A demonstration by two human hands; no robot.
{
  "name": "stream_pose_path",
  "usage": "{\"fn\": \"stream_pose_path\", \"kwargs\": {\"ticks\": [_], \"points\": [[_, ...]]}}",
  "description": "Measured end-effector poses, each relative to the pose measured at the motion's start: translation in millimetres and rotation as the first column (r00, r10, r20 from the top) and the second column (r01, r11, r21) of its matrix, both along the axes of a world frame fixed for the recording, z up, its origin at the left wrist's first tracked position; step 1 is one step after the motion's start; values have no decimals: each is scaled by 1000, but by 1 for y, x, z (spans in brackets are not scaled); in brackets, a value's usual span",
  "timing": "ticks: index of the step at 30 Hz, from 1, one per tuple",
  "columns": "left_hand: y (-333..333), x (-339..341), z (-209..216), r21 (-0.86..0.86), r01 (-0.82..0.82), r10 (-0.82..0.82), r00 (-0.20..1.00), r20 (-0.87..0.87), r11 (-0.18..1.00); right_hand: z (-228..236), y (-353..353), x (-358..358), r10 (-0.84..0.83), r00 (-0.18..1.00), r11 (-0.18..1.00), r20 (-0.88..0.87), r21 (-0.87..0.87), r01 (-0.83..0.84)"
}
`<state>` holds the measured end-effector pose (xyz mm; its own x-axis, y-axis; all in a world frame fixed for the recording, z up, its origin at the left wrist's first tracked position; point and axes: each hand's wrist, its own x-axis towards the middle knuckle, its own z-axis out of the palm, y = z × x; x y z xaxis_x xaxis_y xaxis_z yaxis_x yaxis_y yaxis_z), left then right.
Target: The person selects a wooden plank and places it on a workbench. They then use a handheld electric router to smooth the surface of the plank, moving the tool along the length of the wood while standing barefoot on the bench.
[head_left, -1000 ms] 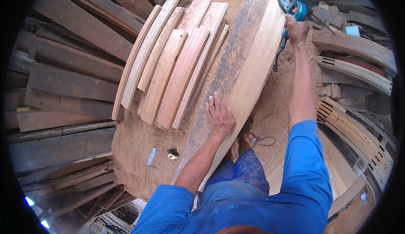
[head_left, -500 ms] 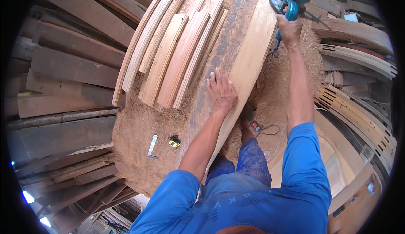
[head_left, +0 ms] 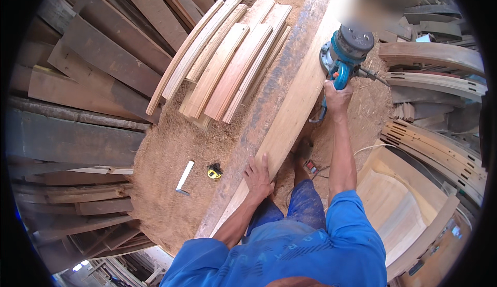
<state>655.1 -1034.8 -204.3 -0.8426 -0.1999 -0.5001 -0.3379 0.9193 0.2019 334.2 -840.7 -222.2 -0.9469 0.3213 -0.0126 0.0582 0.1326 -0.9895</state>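
A teal-and-black router (head_left: 348,49) sits at the right edge of a long pale plank (head_left: 290,126), its round base over the wood. My right hand (head_left: 338,98) is wrapped round its near handle, and its cord trails below. Flat on the plank's near part lies my left hand (head_left: 258,180), fingers stretched out and somewhat apart, holding nothing. The plank rests along a dark, worn beam (head_left: 259,137). Beyond the router, a blurred patch hides the plank's far right side.
Several curved moulded pieces (head_left: 228,69) lie on sawdust (head_left: 165,183) to the left. Nearer are a try square (head_left: 185,177) and a yellow tape measure (head_left: 214,171). Dark boards (head_left: 77,137) line the left; slotted curved timbers (head_left: 435,144) and a panelled piece (head_left: 398,204) stand right.
My left hand has slid back along the plank toward my body. My right hand has brought the router nearer along the plank's right edge. The view has shifted slightly.
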Motion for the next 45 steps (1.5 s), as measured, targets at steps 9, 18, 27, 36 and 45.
{"fn": "stream_pose_path", "kwargs": {"ticks": [9, 18, 27, 36, 45], "points": [[-1, 0, 6, 43, 68, -66, 997, -43, 997, 9, -10, 98, 45, 993, 998, 110, 30, -49], [-16, -80, -49, 7, 14, -10, 915, -402, 1000, 30, -65, 210, 66, 993, 997, 103, 26, -69], [-10, -80, -46, -2, 37, -34, 907, -420, 999, 16, -73, 164, 8, 1000, 1000, 26, 16, -9], [-9, -80, -44, 44, 11, 5, 938, -346, 999, 9, -61, 112, -28, 998, 999, -64, 21, 29], [-7, -84, -37, 79, -3, 28, 944, -327, 997, 3, -36, 27, -66, 997, 997, -30, 37, 67]]}}
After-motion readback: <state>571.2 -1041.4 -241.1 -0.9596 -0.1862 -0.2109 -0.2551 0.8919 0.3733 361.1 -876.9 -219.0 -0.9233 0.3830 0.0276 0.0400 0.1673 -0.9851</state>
